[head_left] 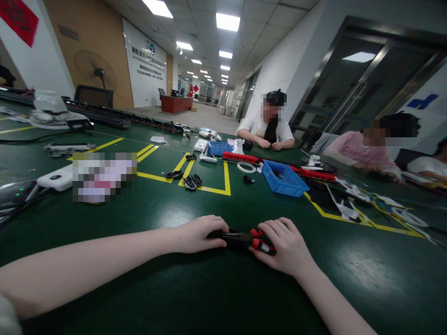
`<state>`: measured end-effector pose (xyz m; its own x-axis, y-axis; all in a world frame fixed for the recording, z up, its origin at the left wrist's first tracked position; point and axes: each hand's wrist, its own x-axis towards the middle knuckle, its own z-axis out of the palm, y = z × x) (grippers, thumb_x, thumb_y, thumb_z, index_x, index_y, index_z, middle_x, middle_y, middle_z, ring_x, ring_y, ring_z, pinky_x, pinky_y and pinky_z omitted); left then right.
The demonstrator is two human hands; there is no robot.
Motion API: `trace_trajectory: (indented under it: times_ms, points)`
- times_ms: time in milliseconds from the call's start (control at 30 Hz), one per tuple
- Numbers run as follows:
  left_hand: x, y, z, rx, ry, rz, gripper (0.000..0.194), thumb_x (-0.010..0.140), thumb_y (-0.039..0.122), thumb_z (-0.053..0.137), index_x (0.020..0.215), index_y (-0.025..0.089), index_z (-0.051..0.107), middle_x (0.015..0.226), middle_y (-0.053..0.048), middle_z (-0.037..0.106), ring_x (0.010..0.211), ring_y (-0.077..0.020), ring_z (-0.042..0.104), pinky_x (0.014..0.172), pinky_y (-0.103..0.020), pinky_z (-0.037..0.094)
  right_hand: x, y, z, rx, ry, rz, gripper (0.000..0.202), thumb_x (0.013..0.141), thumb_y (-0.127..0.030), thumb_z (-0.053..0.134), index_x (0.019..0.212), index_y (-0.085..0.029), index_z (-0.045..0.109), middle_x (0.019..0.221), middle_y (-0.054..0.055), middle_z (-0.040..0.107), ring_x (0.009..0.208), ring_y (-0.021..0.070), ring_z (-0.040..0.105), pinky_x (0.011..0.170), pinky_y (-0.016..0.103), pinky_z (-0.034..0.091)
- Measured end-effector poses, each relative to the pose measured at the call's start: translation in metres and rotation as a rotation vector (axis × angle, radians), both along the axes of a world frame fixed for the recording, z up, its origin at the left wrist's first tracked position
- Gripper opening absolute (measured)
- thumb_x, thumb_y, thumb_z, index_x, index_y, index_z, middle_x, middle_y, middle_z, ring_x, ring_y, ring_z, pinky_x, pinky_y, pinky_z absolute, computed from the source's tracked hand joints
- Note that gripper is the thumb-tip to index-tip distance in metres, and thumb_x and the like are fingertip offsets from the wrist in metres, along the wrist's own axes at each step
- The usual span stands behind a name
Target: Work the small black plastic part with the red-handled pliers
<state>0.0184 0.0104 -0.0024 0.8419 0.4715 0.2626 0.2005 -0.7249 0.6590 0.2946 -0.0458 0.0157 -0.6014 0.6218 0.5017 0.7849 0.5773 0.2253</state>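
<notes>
Both of my hands rest on the dark green table [181,288] close to me, holding a pair of pliers [244,238] with red and black handles between them. My left hand [197,233] is closed over the black jaw end of the pliers. My right hand [284,246] wraps the red handles, its fingers curled over them. The pliers lie low, at or just above the tabletop. Whatever sits in the jaws is hidden under my left fingers.
Yellow tape lines [209,188] mark the table. Small black parts [191,181] lie inside them. A blue bin [284,179] and a second blue bin [219,148] stand further back, with red strips [240,157] and a white tape ring [246,167]. Other people sit at the far side [267,132] and right [370,151]. Devices lie at left [56,177].
</notes>
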Motion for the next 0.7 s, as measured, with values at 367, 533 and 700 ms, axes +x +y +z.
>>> trace_trajectory:
  times_ms: [367,533,700]
  points:
    - [0.0006,0.0011,-0.0004,0.018,-0.014,-0.023,0.019,0.089,0.028,0.062,0.105,0.017,0.06,0.106,-0.007,0.062,0.098,-0.0189,0.059,0.083,-0.029,0.046,0.0016,-0.0002,-0.0006,-0.007,-0.031,0.006,0.038,0.081,-0.046,0.062,0.097,-0.012,0.063,0.089,0.013,0.068,0.077,0.0222,0.061,0.069,0.035,0.045]
    - [0.0001,0.0017,-0.0028,0.011,-0.05,-0.044,0.018,0.084,0.022,0.067,0.1,0.016,0.06,0.111,-0.008,0.06,0.099,-0.0187,0.059,0.085,-0.029,0.047,0.0028,0.0006,-0.0014,0.004,-0.033,0.046,0.038,0.08,-0.045,0.063,0.097,-0.01,0.062,0.089,0.013,0.067,0.077,0.0218,0.061,0.069,0.035,0.045]
    - [0.0004,0.0027,-0.0047,-0.003,-0.088,-0.034,0.019,0.082,0.019,0.069,0.098,0.015,0.06,0.114,-0.009,0.058,0.1,-0.0189,0.059,0.087,-0.03,0.048,0.004,0.002,-0.0034,-0.008,-0.014,0.042,0.038,0.081,-0.045,0.063,0.097,-0.011,0.062,0.089,0.013,0.067,0.077,0.0219,0.062,0.067,0.034,0.046]
